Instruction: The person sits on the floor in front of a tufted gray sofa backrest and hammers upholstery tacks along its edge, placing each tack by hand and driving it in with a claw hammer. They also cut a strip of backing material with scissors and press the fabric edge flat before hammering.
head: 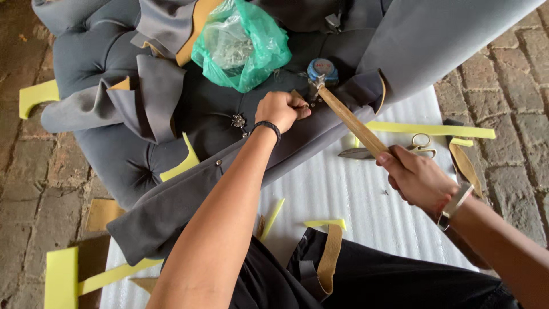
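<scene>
1. While the left hand (281,110) pinched a small tack against the grey upholstered seat (189,114), its grip was narrow; the right hand (416,177) was closed round the wooden hammer (350,121), whose head hung just beside those fingers.
2. Risk: a skewed blow would likely strike the fingertips or bend the tack.
3. Surface: white foam sheet (337,189) over brick paving (509,74), with scissors (394,150), yellow foam offcuts (429,130) and a green bag (243,43) near.

Probably an upholstery workshop: tufted sofa (114,68), foam scraps (60,277).
</scene>
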`<state>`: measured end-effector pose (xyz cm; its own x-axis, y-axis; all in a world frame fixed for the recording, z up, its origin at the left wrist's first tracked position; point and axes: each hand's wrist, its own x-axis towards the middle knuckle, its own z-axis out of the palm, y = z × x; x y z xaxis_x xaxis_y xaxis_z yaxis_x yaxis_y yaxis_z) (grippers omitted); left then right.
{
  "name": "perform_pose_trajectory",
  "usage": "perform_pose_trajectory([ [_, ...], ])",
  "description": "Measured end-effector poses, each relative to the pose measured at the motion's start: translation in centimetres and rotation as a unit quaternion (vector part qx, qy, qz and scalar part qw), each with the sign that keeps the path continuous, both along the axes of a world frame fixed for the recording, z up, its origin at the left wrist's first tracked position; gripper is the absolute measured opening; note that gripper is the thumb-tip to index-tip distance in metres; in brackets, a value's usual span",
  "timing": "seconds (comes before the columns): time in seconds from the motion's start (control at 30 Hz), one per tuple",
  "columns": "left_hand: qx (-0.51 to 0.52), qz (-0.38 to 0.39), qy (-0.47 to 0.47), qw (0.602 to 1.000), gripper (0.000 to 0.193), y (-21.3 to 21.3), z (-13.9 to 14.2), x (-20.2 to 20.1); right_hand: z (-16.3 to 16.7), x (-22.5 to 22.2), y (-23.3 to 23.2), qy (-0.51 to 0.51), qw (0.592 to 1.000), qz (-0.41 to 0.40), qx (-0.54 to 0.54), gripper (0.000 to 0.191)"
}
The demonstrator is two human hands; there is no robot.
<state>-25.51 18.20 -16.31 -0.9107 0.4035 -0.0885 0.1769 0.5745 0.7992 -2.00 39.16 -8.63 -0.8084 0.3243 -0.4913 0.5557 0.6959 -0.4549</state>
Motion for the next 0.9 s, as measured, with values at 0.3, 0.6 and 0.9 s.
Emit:
perform_pose_trajectory([
  [0.3, -0.008, 0.002, -0.014, 1.0, 0.025, -0.1, -0.3, -0.1, -0.8, 0.7, 0.1, 0.099, 0.993, 0.061, 0.032, 0.043],
  [0.6, 0.0, -0.002, 0.008, 1.0, 0.025, -0.2, -0.2, 0.2, 0.8, 0.6, -0.9, 0.02, 0.999, 0.026, -0.003, 0.043],
  [0.9, 0.033, 0.0, 0.014, 0.999, 0.027, -1.7, -0.2, 0.7, 0.5, 0.8, -1.0, 0.014, 0.999, -0.032, -0.017, 0.036],
])
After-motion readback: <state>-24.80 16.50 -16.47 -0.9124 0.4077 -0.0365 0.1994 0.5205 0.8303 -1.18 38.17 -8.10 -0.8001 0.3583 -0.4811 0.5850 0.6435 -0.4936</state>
